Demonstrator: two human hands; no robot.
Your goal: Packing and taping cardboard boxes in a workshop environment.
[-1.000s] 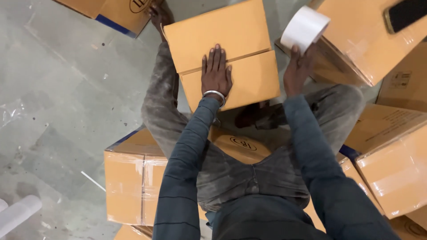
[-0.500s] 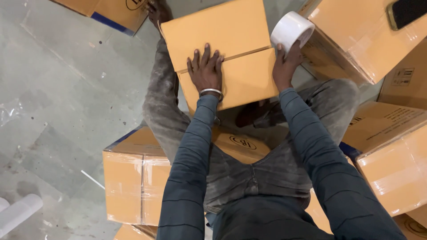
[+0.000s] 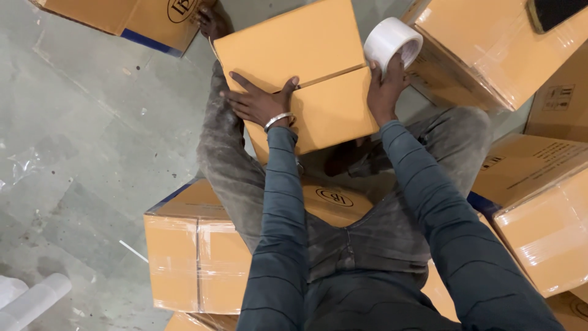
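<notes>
Now my left hand (image 3: 260,104) lies flat and spread on the cardboard box (image 3: 300,73), fingers across its flap seam, gripping nothing. That seam runs left to right, rising toward the box's right edge, where my right hand (image 3: 384,92) clasps one roll of white tape (image 3: 392,41), nearer the seam's end. Around the box I count four other cartons.

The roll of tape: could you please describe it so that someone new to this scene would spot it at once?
Start at the cardboard box on the seated person's lap, its two flaps closed. At its right edge, the right hand holds the roll of tape just above the fingers. It is the only white, round, hollow thing among the square brown boxes.
</notes>
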